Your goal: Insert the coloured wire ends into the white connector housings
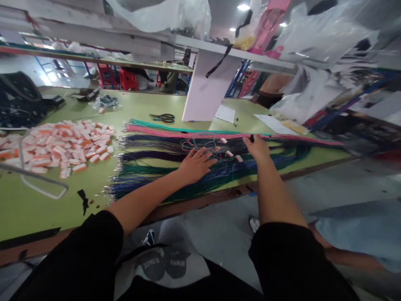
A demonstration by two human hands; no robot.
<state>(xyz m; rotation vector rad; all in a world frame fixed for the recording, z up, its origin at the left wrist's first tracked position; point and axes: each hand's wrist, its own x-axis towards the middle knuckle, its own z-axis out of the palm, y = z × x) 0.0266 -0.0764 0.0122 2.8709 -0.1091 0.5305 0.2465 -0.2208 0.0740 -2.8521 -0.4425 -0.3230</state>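
Observation:
Bundles of thin coloured wires lie side by side across the green table: teal, pink, dark purple, green and blue. My left hand rests flat on them with fingers spread, near a tangle of loose wires and small white-and-orange connectors. My right hand reaches over the dark bundle, fingers curled down onto the wires; what it grips, if anything, is hidden.
A heap of white-and-orange connectors covers the table's left side. Black scissors lie behind the wires, beside a white shelf support. Plastic bags and shelves crowd the right. A metal frame lies at the front left.

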